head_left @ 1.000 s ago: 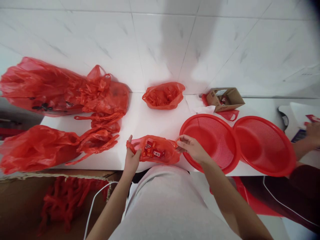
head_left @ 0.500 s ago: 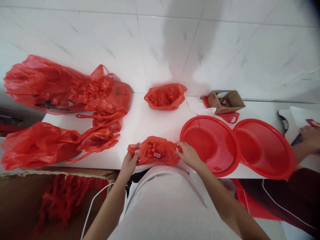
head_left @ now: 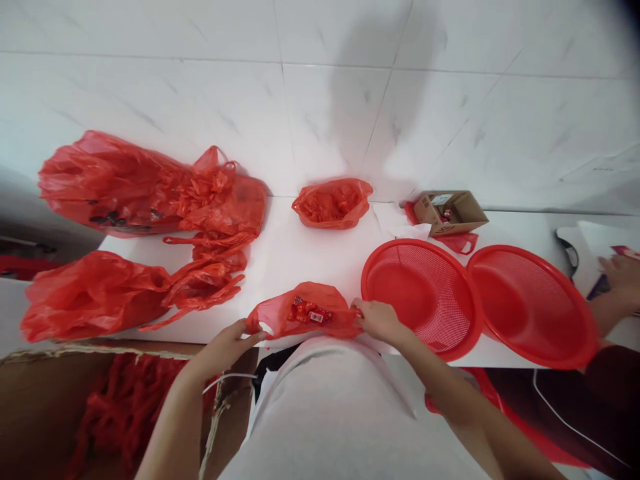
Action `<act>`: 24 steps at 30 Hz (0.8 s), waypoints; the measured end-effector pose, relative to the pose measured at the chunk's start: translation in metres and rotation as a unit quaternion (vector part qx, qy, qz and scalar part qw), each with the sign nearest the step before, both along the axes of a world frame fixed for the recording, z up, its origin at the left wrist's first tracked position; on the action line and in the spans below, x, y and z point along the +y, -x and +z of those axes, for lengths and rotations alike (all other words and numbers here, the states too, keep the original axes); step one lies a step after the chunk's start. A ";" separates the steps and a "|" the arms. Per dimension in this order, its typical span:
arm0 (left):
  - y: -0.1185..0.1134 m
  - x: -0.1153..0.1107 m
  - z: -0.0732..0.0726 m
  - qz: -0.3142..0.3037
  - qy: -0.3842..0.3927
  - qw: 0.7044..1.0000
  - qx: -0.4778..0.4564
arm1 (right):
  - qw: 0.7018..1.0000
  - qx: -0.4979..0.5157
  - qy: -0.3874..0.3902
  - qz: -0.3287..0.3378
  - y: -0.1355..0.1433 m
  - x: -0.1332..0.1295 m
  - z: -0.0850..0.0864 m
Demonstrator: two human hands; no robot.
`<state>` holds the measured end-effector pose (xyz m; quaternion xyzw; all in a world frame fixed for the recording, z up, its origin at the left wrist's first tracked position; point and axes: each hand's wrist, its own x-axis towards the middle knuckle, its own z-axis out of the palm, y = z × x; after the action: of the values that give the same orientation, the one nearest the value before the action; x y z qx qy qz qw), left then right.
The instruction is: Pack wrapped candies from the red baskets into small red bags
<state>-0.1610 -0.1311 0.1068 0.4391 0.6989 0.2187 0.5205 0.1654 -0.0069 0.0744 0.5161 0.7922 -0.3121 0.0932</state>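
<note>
Directly before my body, a red plastic bag [head_left: 285, 313] is stretched between my two hands at the table's front edge. Its left handle is pinched by my left hand [head_left: 227, 347]. My right hand [head_left: 377, 320] is closed on the bag's right side, close to the rim of a red mesh basket [head_left: 395, 287]. Small red packets [head_left: 310, 312] with white and dark print show in the middle of the bag; their exact kind is too small to tell.
Filled red bags [head_left: 95, 293] crowd the table's left side. Another red bag [head_left: 333, 205] stands near the wall. A small cardboard box [head_left: 463, 217] sits behind two baskets, the second basket [head_left: 540, 307] farther right. A co-worker's hand [head_left: 623, 273] shows at right. Below left is a large carton [head_left: 45, 400].
My left hand has moved left and slightly down, pulling the bag's left handle out wider. My right hand keeps its grip. The view has tilted up a little.
</note>
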 end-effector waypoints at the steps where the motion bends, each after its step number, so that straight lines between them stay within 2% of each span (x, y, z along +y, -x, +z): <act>1: 0.002 0.000 0.010 0.012 -0.018 1.000 0.019 | 0.998 0.058 -0.008 -0.031 -0.003 0.003 0.014; 3: 0.003 0.001 0.040 0.054 -0.091 0.992 0.073 | 0.970 0.215 -0.037 -0.107 -0.008 0.010 0.051; 5: 0.000 0.006 0.075 0.121 -0.204 0.965 0.115 | 0.923 0.345 -0.081 -0.150 -0.009 0.013 0.093; 7: -0.009 0.012 0.103 0.169 -0.276 0.941 0.100 | 0.885 0.414 -0.126 -0.171 -0.005 0.012 0.128; 9: -0.019 0.020 0.119 0.179 -0.311 0.931 0.070 | 0.874 0.430 -0.154 -0.166 0.000 0.008 0.148; 12: -0.028 0.028 0.120 0.158 -0.323 0.931 0.054 | 0.872 0.433 -0.168 -0.157 0.006 0.002 0.155; 15: -0.028 0.029 0.108 0.144 -0.317 0.937 0.019 | 0.862 0.447 -0.167 -0.172 0.006 0.000 0.150; 19: -0.028 0.026 0.095 0.120 -0.294 0.948 -0.019 | 0.877 0.423 -0.148 -0.175 0.005 0.003 0.142; 24: -0.053 0.029 0.080 0.082 -0.293 0.947 -0.108 | 0.889 0.420 -0.123 -0.136 0.017 -0.003 0.136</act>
<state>-0.1075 -0.1022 0.1871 0.4872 0.5776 0.5014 0.4214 0.1488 -0.0102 0.2101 0.4469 0.7115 -0.4096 -0.3555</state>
